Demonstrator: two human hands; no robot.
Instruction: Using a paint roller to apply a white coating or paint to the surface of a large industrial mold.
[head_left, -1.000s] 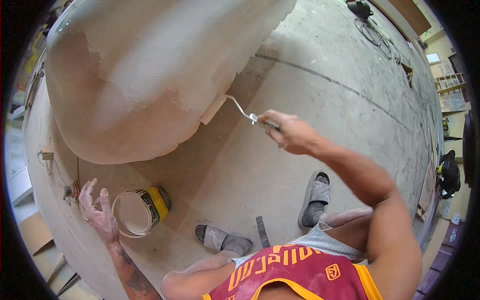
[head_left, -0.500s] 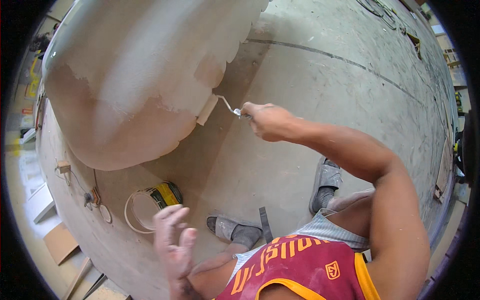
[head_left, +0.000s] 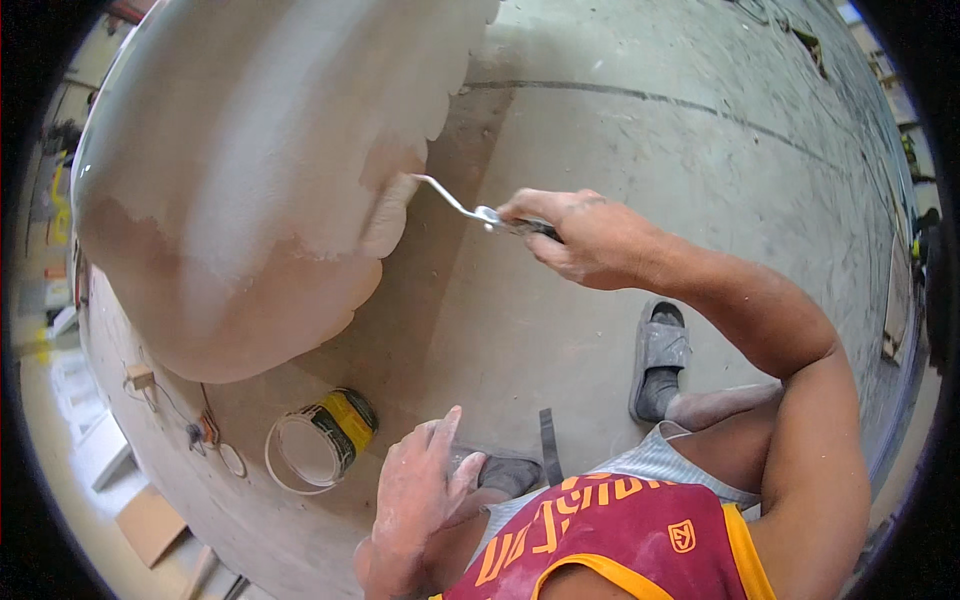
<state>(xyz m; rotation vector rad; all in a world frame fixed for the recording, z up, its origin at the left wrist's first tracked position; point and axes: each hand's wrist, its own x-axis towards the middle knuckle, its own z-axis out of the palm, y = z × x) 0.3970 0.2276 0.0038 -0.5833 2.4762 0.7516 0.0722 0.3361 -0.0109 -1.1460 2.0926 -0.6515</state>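
My right hand [head_left: 590,238] is closed around the dark handle of a paint roller [head_left: 386,218], whose bent metal rod reaches to the left. The roller's sleeve lies against the right edge of a large, smooth, rounded pale form [head_left: 230,200]. Darker, brownish patches cover the form's lower end and part of its right side, next to the paler surface. Nothing is in my left hand [head_left: 418,490], which hovers above my left foot with its fingers apart, to the right of a bucket [head_left: 347,425] with a yellow and black label. Pale material shows inside the bucket.
A thin cable with a small wooden block [head_left: 139,377] and a ring [head_left: 232,460] lies on the concrete floor, left of the bucket. My sandalled feet are below, with a dark strip [head_left: 549,447] between them. Boards [head_left: 151,525] lean at the lower left.
The roller has moved up and left onto the form's side, from nearer its edge. My left hand has shifted right, away from the bucket. The whole view has also shifted slightly.
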